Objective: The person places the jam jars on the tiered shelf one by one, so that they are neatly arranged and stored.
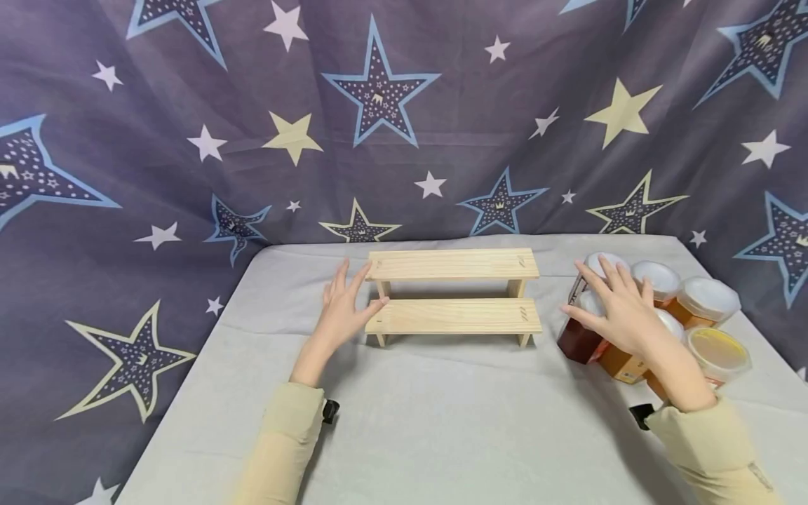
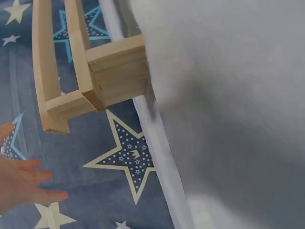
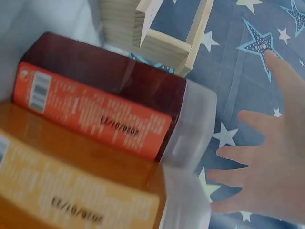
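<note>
A two-tier wooden shelf (image 1: 451, 315) stands on the cloth-covered table, its upper board set behind the lower one. Beside its left end, my left hand (image 1: 341, 314) has its fingers spread and holds nothing. My right hand (image 1: 621, 315) hovers with fingers apart over a group of several lidded jars at the right, partly hiding them. Nearest the shelf is a dark red jar (image 3: 105, 76) with a red label and a cloudy white lid. Next to it, an orange jar (image 3: 86, 152) carries a yellow label. In the right wrist view the fingers lie apart beyond the lids.
The light grey cloth (image 1: 442, 428) covers the table. A dark curtain with stars (image 1: 454, 119) hangs behind it and down the left side. At the far right of the group, a jar with a yellow-rimmed lid (image 1: 718, 348) stands close to the table's right edge.
</note>
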Available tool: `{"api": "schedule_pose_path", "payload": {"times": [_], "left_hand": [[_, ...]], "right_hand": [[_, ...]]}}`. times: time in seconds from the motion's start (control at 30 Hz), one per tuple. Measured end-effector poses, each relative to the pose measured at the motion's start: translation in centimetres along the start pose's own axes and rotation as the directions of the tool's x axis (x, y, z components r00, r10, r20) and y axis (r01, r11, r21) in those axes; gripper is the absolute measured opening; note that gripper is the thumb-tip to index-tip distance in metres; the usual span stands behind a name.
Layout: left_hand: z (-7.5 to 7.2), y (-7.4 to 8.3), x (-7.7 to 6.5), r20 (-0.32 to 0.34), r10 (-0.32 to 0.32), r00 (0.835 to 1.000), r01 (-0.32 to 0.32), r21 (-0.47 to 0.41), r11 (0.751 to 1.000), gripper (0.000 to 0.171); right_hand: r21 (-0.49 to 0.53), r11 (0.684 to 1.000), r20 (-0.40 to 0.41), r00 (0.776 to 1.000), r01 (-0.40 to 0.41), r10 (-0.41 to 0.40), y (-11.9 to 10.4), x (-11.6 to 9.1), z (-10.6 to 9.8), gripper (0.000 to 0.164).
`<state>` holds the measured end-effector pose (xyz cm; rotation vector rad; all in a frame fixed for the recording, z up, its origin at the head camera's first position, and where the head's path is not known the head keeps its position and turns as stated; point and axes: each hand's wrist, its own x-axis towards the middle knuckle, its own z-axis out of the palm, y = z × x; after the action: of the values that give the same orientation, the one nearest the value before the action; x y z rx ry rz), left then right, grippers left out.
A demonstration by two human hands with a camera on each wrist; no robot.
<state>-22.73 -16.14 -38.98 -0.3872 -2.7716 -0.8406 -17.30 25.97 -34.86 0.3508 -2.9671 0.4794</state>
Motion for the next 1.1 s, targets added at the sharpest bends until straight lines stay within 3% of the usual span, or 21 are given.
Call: {"api": "schedule_pose_path", "payload": {"times": [0.13, 0.27, 0.4, 0.57, 0.7, 0.87, 1.1], "left_hand": [[0.1, 0.1, 0.1, -0.021, -0.027, 0.999, 0.024, -0.136, 0.990, 0.068], [0.0, 0.0, 0.2, -0.043, -0.063, 0.997, 0.049, -0.270, 0.962, 0.064], [0.0, -0.3, 0.3, -0.054, -0.106, 0.993, 0.081, -0.349, 0.934, 0.064], [0.1, -0.6, 0.2, -0.006, -0.168, 0.986, 0.150, -0.422, 0.894, 0.063], [0.2, -1.0, 0.1, 0.043, -0.211, 0.977, 0.207, -0.458, 0.864, 0.062], [0.4, -1.6, 0.1, 0.120, -0.254, 0.960, 0.281, -0.440, 0.853, 0.056], [0.9, -2.2, -0.2, 0.208, -0.235, 0.950, 0.305, -0.441, 0.844, 0.050]], "right_hand": [[0.038, 0.999, -0.059, 0.998, 0.020, -0.018, 0.7, -0.8, -0.1, 0.074], [0.065, 0.997, -0.112, 0.993, 0.040, -0.033, 1.4, -1.4, -0.2, 0.072], [0.098, 0.995, -0.147, 0.989, 0.036, -0.021, 2.2, -2.1, -0.5, 0.071], [0.164, 0.986, -0.189, 0.982, 0.025, 0.006, 3.2, -3.1, -0.5, 0.069], [0.220, 0.975, -0.211, 0.977, 0.029, 0.019, 3.8, -3.8, -0.5, 0.066], [0.255, 0.967, -0.241, 0.970, 0.020, 0.043, 4.3, -4.5, -0.5, 0.060], [0.250, 0.968, -0.262, 0.963, -0.001, 0.068, 5.6, -5.8, -0.9, 0.053]]}}
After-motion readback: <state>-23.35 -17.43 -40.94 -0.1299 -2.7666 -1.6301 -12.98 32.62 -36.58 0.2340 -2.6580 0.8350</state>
